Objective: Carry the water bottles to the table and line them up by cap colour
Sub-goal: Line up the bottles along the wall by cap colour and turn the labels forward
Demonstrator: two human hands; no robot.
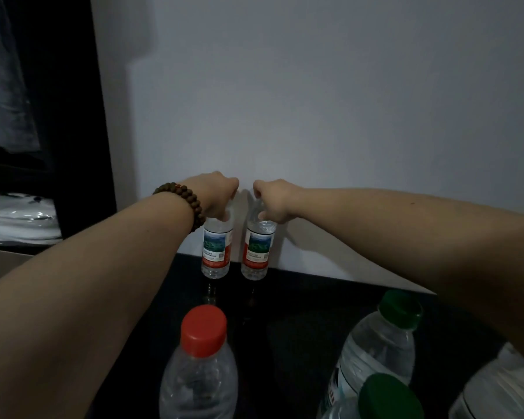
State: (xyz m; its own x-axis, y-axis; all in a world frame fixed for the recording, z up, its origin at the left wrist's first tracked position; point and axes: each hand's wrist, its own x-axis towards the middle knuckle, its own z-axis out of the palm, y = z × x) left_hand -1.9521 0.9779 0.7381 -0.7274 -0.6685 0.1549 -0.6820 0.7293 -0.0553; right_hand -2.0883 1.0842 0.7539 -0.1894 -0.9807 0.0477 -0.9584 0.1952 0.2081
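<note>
Two small clear bottles of water stand upright side by side at the far edge of the dark table (300, 313), just beside the wall (315, 101). Each has a red and white label with a green landscape. The left hand (221, 196) grips the left bottle (216, 252) and the right hand (274, 201) grips the right bottle (256, 255), fingers curled tight round the necks (caps hidden, so their colour cannot be told). Whether the bases touch the top is unclear. At the near edge stand a red-capped bottle (201, 343) and a green-capped bottle (378, 337), with a second green cap (387, 397) in front. A beaded bracelet (188, 204) circles the left wrist.
</note>
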